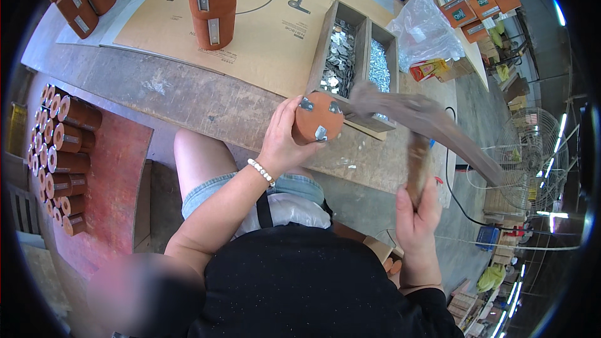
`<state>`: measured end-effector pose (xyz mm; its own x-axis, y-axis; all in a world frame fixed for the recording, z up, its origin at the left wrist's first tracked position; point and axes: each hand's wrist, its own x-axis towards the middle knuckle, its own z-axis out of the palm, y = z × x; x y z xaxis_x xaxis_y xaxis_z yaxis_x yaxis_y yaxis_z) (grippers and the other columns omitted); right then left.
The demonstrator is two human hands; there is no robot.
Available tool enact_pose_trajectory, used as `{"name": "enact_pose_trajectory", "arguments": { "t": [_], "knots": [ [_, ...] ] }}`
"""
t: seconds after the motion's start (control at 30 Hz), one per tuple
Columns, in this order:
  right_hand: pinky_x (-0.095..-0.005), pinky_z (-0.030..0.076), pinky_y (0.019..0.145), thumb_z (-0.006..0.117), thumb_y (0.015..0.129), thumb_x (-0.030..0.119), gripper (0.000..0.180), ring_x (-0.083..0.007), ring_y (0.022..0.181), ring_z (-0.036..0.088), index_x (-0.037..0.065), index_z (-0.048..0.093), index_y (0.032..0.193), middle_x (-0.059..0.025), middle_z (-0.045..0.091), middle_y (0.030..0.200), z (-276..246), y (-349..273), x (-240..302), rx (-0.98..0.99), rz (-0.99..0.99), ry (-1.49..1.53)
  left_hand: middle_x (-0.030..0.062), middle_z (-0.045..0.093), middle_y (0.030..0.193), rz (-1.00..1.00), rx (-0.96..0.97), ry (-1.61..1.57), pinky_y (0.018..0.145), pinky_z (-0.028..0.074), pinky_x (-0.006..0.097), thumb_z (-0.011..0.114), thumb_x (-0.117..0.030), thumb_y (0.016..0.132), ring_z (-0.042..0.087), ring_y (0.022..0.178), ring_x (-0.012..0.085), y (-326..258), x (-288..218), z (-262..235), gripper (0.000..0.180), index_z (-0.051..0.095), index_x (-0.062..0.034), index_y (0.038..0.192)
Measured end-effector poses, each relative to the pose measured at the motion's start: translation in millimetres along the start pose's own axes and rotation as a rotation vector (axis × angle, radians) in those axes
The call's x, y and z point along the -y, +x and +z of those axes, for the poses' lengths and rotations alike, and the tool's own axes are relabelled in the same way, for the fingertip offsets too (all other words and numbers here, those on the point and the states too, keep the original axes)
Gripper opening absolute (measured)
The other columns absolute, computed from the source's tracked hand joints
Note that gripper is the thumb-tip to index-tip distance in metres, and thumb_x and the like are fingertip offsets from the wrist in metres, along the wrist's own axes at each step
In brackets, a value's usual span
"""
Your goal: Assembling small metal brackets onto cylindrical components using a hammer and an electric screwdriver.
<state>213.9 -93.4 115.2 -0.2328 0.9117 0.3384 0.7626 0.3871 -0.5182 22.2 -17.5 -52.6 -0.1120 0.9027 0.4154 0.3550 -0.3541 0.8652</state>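
My left hand (283,141) grips a brown cylinder (318,117) held end-up at the near edge of the worn workbench (188,97). Small metal plates sit on its rim. My right hand (418,213) holds the wooden handle of a hammer (413,116), whose long dark head is blurred and hangs just right of the cylinder's top. A white bead bracelet (261,172) circles my left wrist.
A two-compartment wooden box (354,56) of small metal pieces stands just behind the cylinder. Two stacked brown cylinders (213,3) stand on a cardboard sheet (275,25). More cylinders (62,156) lie piled at left. A plastic bag (426,31), small cartons and a fan (526,156) are at right.
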Motion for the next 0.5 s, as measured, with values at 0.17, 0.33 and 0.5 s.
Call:
{"name": "enact_pose_trajectory", "arguments": {
  "t": [0.17,0.33,0.5],
  "knots": [
    [-0.0371,0.048,0.061,0.056,0.083,0.007,0.036,-0.0343,0.071,0.062,-0.001,0.046,0.116,-0.0216,0.059,0.084,28,-9,-15,0.347,0.166,-0.122,0.0165,0.046,0.116,0.001,0.000,-0.012,0.092,0.041,0.037,0.082,-0.008,0.048,0.047,0.109,0.0324,3,0,3,0.088,0.037,-0.0030,0.123],
    [-0.0342,0.048,0.063,0.056,0.083,0.007,0.036,-0.0330,0.072,0.062,-0.001,0.046,0.117,-0.0211,0.059,0.083,21,-3,-10,0.311,0.166,0.044,0.0163,0.046,0.116,0.018,0.002,0.014,0.092,0.041,0.037,0.082,-0.008,0.048,0.047,0.109,0.0321,1,1,3,0.088,0.037,-0.0033,0.123],
    [-0.0314,0.048,0.063,0.059,0.082,0.007,0.041,-0.0280,0.070,0.063,-0.004,0.044,0.119,-0.0171,0.061,0.082,1,-3,-3,0.066,0.039,0.013,0.0162,0.046,0.115,0.001,-0.002,-0.001,0.092,0.041,0.037,0.082,-0.008,0.048,0.047,0.109,0.0319,1,2,2,0.087,0.037,-0.0031,0.123]
  ]
}}
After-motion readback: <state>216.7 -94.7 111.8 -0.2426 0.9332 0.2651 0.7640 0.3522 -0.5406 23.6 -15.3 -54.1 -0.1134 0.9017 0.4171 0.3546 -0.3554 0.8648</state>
